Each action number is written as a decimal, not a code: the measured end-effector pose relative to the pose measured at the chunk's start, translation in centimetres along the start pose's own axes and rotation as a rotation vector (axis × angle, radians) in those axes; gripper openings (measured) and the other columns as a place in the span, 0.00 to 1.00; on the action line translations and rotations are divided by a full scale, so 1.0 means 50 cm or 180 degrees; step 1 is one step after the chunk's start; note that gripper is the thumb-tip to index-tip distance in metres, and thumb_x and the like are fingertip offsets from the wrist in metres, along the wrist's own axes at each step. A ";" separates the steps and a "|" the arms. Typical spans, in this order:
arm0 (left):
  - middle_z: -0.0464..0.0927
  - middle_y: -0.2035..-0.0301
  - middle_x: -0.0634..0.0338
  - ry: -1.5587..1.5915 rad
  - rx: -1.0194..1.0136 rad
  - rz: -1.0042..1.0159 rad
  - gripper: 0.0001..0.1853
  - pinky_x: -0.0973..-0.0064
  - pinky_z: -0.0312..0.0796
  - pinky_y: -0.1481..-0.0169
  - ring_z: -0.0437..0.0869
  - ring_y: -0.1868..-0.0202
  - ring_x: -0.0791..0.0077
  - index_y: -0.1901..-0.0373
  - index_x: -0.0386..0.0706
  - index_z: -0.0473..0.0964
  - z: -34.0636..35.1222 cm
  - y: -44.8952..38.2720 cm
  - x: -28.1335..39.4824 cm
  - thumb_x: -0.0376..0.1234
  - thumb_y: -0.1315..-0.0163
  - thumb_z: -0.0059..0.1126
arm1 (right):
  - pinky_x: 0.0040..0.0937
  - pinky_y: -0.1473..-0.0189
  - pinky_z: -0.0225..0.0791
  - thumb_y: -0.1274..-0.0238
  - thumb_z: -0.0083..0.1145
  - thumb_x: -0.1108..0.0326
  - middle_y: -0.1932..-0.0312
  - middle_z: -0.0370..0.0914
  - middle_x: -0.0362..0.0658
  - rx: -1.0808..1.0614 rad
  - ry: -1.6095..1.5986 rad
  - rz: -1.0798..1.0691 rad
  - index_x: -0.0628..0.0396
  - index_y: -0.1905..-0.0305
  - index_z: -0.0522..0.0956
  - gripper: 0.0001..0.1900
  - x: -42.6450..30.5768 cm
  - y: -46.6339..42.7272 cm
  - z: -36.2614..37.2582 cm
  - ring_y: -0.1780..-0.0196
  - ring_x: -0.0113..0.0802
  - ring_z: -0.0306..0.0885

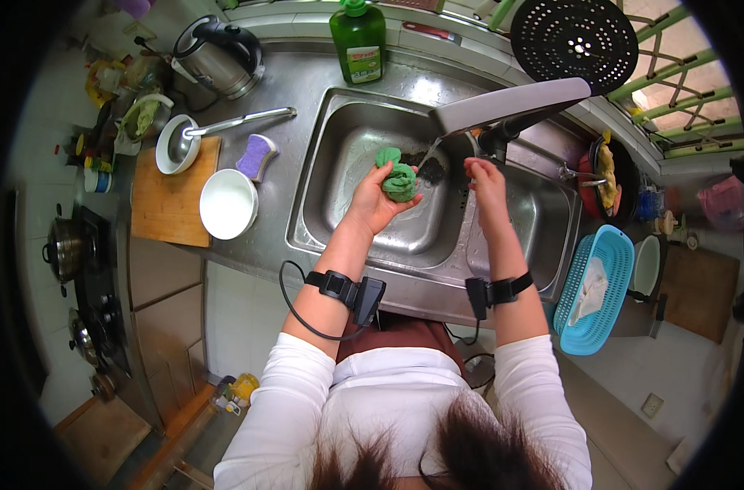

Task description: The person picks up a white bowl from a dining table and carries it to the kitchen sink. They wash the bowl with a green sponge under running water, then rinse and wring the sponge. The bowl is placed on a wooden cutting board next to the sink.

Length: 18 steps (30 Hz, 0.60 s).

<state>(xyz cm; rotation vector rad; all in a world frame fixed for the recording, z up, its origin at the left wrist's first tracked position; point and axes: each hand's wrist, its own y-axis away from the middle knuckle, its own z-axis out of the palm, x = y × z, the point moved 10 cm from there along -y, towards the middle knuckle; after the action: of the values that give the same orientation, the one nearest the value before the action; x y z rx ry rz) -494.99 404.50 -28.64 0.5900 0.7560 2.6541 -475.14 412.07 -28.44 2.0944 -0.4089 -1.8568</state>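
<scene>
A crumpled green cloth [399, 182] lies in my left hand [372, 199], held over the left basin of a steel double sink [341, 184]. Just right of the cloth, a thin stream of water [431, 153] falls from the wide tap [513, 107]. My right hand [487, 182] hovers by the divider between the two basins, its fingers loosely curled. I see nothing in it, though the inside of the palm is turned away. Dark wet scraps [432, 170] sit around the drain of the left basin.
On the left counter are a white bowl [228, 204], a purple sponge [257, 158], a wooden cutting board [164, 202] and a bowl holding a ladle [243, 121]. Behind stand a kettle [222, 58] and a green soap bottle [358, 43]. A blue plastic basket [565, 324] sits right of the sink.
</scene>
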 end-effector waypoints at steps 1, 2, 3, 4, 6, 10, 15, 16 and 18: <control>0.74 0.51 0.49 0.0052 -0.0118 -0.0121 0.13 0.53 0.76 0.50 0.78 0.52 0.59 0.46 0.48 0.64 0.014 -0.005 -0.007 0.36 0.30 0.45 | 0.25 0.57 0.64 0.33 0.49 0.61 0.56 0.80 0.35 0.0008 0.0013 -0.0016 0.53 0.51 0.80 0.13 0.007 -0.023 -0.026 0.54 0.23 0.74; 0.74 0.50 0.49 -0.0055 -0.0174 -0.0128 0.14 0.53 0.76 0.50 0.78 0.52 0.59 0.45 0.48 0.63 0.025 -0.011 -0.008 0.33 0.31 0.46 | 0.24 0.57 0.64 0.33 0.49 0.62 0.57 0.80 0.35 -0.0170 0.0083 -0.0264 0.53 0.52 0.81 0.13 0.000 -0.044 -0.038 0.53 0.22 0.74; 0.74 0.50 0.50 -0.0159 -0.0220 -0.0115 0.16 0.53 0.76 0.50 0.78 0.52 0.59 0.44 0.48 0.63 0.036 -0.013 -0.006 0.31 0.33 0.46 | 0.24 0.57 0.65 0.34 0.50 0.62 0.55 0.80 0.36 -0.0176 0.0130 -0.0296 0.53 0.51 0.80 0.13 0.004 -0.055 -0.033 0.53 0.23 0.74; 0.74 0.50 0.50 -0.0263 -0.0267 -0.0101 0.18 0.53 0.76 0.50 0.78 0.52 0.60 0.43 0.48 0.63 0.047 -0.014 -0.005 0.29 0.35 0.47 | 0.24 0.56 0.65 0.34 0.50 0.63 0.54 0.80 0.37 -0.0183 0.0176 -0.0330 0.54 0.49 0.79 0.14 0.010 -0.065 -0.025 0.52 0.24 0.74; 0.73 0.49 0.51 -0.0675 -0.0098 -0.0033 0.24 0.53 0.76 0.50 0.78 0.53 0.60 0.41 0.48 0.62 0.043 -0.004 0.004 0.24 0.40 0.46 | 0.25 0.55 0.66 0.36 0.53 0.62 0.43 0.74 0.42 -0.0209 0.0305 -0.0445 0.54 0.40 0.72 0.21 -0.025 -0.025 0.024 0.50 0.27 0.73; 0.72 0.48 0.55 -0.1738 -0.0084 -0.0093 0.29 0.59 0.78 0.52 0.77 0.51 0.65 0.41 0.44 0.64 0.077 0.023 0.008 0.19 0.48 0.45 | 0.27 0.53 0.70 0.44 0.62 0.61 0.56 0.79 0.48 -0.1101 0.0039 -0.0976 0.54 0.35 0.66 0.31 -0.074 0.068 0.169 0.57 0.31 0.78; 0.77 0.56 0.60 -0.3020 0.0236 0.0150 0.20 0.65 0.79 0.51 0.80 0.57 0.71 0.45 0.38 0.71 0.070 0.051 0.053 0.27 0.40 0.52 | 0.31 0.65 0.75 0.44 0.62 0.62 0.71 0.82 0.47 -0.0495 0.0383 -0.0725 0.61 0.49 0.78 0.20 -0.054 0.012 0.153 0.66 0.31 0.81; 0.78 0.59 0.62 -0.3264 0.0464 0.0072 0.16 0.69 0.80 0.53 0.81 0.60 0.73 0.48 0.38 0.74 0.055 0.053 0.067 0.33 0.35 0.53 | 0.31 0.70 0.76 0.40 0.60 0.64 0.68 0.81 0.47 -0.0679 0.0126 -0.0587 0.61 0.45 0.76 0.20 -0.050 0.012 0.159 0.66 0.30 0.81; 0.79 0.59 0.62 -0.2968 0.0844 0.0233 0.15 0.67 0.79 0.53 0.80 0.59 0.74 0.49 0.39 0.75 0.038 0.068 0.098 0.35 0.34 0.51 | 0.29 0.71 0.77 0.37 0.57 0.65 0.65 0.81 0.46 -0.0801 -0.0319 -0.0512 0.60 0.43 0.74 0.19 -0.061 0.019 0.167 0.65 0.31 0.81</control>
<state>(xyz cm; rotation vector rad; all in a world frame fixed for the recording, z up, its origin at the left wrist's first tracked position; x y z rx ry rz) -498.95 404.55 -23.81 1.7556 0.7646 1.9576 -483.79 412.10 -26.22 1.9200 -0.0254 -1.9913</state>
